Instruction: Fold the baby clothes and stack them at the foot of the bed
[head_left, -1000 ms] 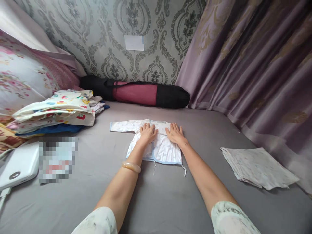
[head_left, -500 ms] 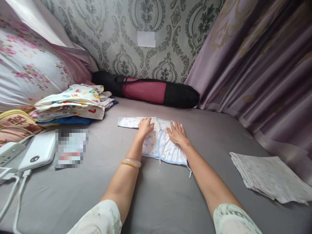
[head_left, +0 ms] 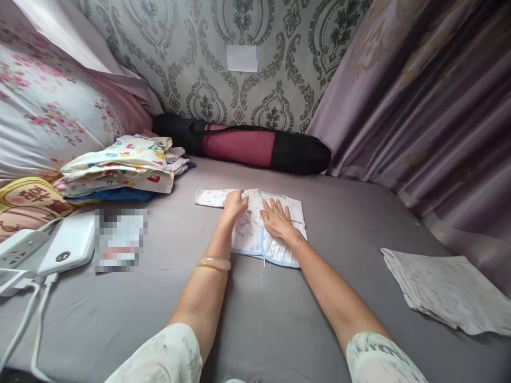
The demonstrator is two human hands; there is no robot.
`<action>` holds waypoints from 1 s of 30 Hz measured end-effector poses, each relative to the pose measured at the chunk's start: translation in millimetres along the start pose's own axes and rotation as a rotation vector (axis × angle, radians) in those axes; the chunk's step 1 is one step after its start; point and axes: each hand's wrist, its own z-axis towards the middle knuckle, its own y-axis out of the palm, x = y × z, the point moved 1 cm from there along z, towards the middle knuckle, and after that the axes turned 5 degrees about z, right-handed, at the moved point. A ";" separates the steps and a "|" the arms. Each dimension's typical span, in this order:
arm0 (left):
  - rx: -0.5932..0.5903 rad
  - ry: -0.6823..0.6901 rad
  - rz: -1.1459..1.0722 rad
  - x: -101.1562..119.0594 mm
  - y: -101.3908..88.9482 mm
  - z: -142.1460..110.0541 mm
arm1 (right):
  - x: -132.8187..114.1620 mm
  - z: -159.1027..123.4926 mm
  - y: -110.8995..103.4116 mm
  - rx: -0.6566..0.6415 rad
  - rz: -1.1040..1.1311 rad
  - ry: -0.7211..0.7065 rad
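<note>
A small white baby shirt with blue trim [head_left: 293, 213] lies on the grey bed sheet [head_left: 255, 314], one sleeve stretched out to the left. My left hand [head_left: 235, 202] rests on the shirt's upper left part near that sleeve, fingers curled down onto the cloth. My right hand [head_left: 275, 218] lies flat on the shirt's middle with fingers spread. A pale bangle [head_left: 214, 263] sits on my left wrist.
A stack of folded colourful clothes [head_left: 123, 170] and floral pillows [head_left: 43, 117] sit at the left. A white power bank [head_left: 69, 249] with cables and a power strip [head_left: 16, 247] lie at the near left. A black and red rolled bag [head_left: 247, 144] lies along the wall. A folded pale cloth [head_left: 443, 290] lies at the right, below purple curtains [head_left: 431, 106].
My right hand has slid left toward the shirt's middle, and the right part of the shirt now lies folded over. The view has shifted slightly to the left.
</note>
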 end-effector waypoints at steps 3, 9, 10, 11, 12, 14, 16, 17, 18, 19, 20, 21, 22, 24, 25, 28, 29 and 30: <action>0.002 -0.021 -0.019 0.3 -4.8 -1.5 | -0.1 1.3 -4.9 -0.019 -0.004 0.010; 0.043 -0.068 -0.078 -8.3 -18.4 0.0 | -10.0 6.9 -11.9 0.006 -0.028 -0.041; 0.059 -0.081 -0.085 -11.5 -20.3 0.9 | -11.6 8.0 -9.7 0.027 -0.044 -0.065; 0.075 -0.097 -0.090 -14.9 -22.0 1.8 | -12.7 9.0 -6.7 0.035 -0.053 -0.080; 0.092 -0.114 -0.094 -18.7 -23.5 2.6 | -13.2 10.0 -3.3 0.031 -0.055 -0.083; 0.137 -0.150 -0.100 -26.3 -26.5 3.6 | -12.9 11.6 3.0 0.019 -0.052 -0.076; 0.183 -0.193 -0.099 -33.3 -29.8 3.6 | -11.8 12.7 6.6 0.015 -0.052 -0.071; 0.200 -0.224 -0.093 -36.2 -31.7 3.2 | -11.4 13.1 7.1 0.013 -0.055 -0.072; 0.212 -0.263 -0.083 -38.8 -33.8 2.5 | -11.4 13.5 6.9 0.011 -0.060 -0.074; 0.223 -0.303 -0.070 -40.8 -36.1 1.6 | -11.8 13.8 5.9 0.009 -0.065 -0.074; 0.238 -0.349 -0.054 -42.4 -38.4 0.4 | -12.8 14.2 4.2 0.008 -0.073 -0.074; 0.264 -0.398 -0.039 -43.7 -40.6 -0.9 | -14.5 14.8 2.0 0.007 -0.082 -0.072; 0.299 -0.447 -0.025 -44.7 -42.8 -2.2 | -17.0 15.7 -0.7 0.005 -0.091 -0.068; 0.376 -0.537 -0.006 -46.7 -46.0 -4.5 | -23.9 19.0 -6.7 0.009 -0.113 -0.064; 0.402 -0.582 -0.002 -47.9 -47.0 -5.1 | -28.0 21.8 -9.5 0.027 -0.124 -0.072; 0.421 -0.678 0.008 -53.0 -47.6 -4.4 | -41.1 34.5 -13.9 0.129 -0.127 -0.156; 0.418 -0.697 0.013 -55.0 -47.5 -3.3 | -45.0 39.9 -13.1 0.150 -0.116 -0.192; 0.416 -0.708 0.021 -57.0 -47.3 -1.9 | -48.4 45.5 -11.2 0.152 -0.099 -0.221</action>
